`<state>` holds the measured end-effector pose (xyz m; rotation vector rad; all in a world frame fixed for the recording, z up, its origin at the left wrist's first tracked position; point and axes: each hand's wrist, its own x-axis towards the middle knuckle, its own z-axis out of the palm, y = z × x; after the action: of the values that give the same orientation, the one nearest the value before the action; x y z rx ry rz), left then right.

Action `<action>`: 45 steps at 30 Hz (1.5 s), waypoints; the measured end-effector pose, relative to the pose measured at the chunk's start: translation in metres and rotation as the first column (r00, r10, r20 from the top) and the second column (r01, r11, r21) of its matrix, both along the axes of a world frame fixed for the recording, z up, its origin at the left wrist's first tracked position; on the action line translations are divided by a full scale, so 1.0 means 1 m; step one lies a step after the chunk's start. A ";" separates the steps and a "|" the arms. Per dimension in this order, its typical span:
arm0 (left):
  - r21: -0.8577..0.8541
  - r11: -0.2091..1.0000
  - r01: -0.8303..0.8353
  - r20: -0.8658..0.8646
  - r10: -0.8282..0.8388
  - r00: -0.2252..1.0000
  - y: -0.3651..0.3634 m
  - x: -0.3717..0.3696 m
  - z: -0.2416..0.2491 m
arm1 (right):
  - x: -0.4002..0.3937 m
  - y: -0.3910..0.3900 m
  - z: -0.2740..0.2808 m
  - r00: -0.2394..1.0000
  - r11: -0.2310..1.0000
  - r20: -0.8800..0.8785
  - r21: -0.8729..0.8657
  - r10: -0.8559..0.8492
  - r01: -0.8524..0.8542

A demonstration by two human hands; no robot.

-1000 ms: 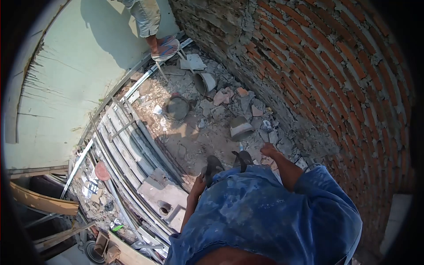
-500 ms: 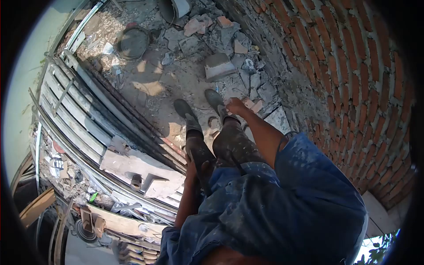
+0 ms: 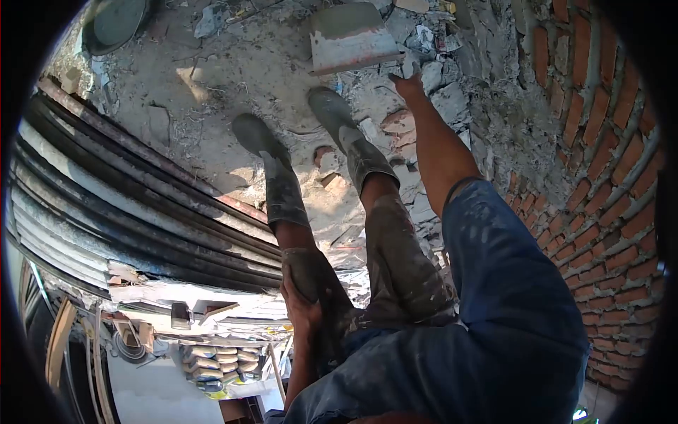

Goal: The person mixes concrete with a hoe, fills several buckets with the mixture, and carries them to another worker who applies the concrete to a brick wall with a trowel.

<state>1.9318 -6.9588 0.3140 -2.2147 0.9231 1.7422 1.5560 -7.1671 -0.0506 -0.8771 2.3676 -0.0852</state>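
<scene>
My right hand (image 3: pixel 407 83) reaches down to the ground at the end of a stretched arm, thumb and fingers apart around a pale patch. It is right beside the lower right corner of a pale, scoop-like metal piece (image 3: pixel 357 51) with grey mortar on its upper part. Grey stone chunks (image 3: pixel 431 74) lie just to the right of the hand. My left hand (image 3: pixel 302 302) rests on my left leg near the knee, thumb spread away from the fingers. Below me stand my two muddy rubber boots (image 3: pixel 326 109).
Long pipes and poles (image 3: pixel 134 201) lie along the left. A brick wall (image 3: pixel 600 141) rises on the right. Broken bricks (image 3: pixel 399 124) lie by the boots. A round mortar tub (image 3: pixel 116 28) stands upper left; stacked bags (image 3: pixel 219 364) show lower left.
I have bent lower, so the ground appears closer. My right hand has moved from beside my right boot forward to the scoop-like piece. My left hand stays on my leg.
</scene>
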 end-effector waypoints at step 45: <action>0.018 0.220 -0.975 -0.762 0.634 0.129 -0.221 0.146 0.168 | 0.196 -0.226 0.458 0.273 0.295 0.212 -0.083 0.939 -0.952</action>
<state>2.0778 -7.1795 0.4819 -2.7884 -0.1344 3.3256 1.7516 -7.3926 0.4078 -2.0036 1.2404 0.3704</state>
